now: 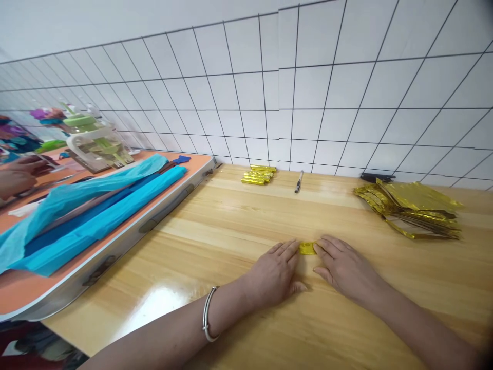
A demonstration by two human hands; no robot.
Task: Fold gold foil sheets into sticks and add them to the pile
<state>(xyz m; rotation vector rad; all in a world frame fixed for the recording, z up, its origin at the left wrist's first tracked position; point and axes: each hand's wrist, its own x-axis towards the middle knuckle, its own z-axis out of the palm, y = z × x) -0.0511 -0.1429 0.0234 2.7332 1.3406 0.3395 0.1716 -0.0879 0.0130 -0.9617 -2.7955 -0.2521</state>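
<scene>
A small folded strip of gold foil paper lies flat on the wooden table. My left hand, with a silver bangle on its wrist, has its flat fingertips at the strip's left end, thumb held apart. At the right end, the fingers of my right hand lie over the edge of the foil, and that thumb is apart too. The fingertips cover both ends of the strip. Further back are several rolled or folded gold foil pieces. A loose stack of gold foil sheets lies to the right.
A pen and a black object lie near the white tiled wall. On the left, an orange-topped table bears blue crepe paper and a green-lidded bottle. Another person's hand is at the far left.
</scene>
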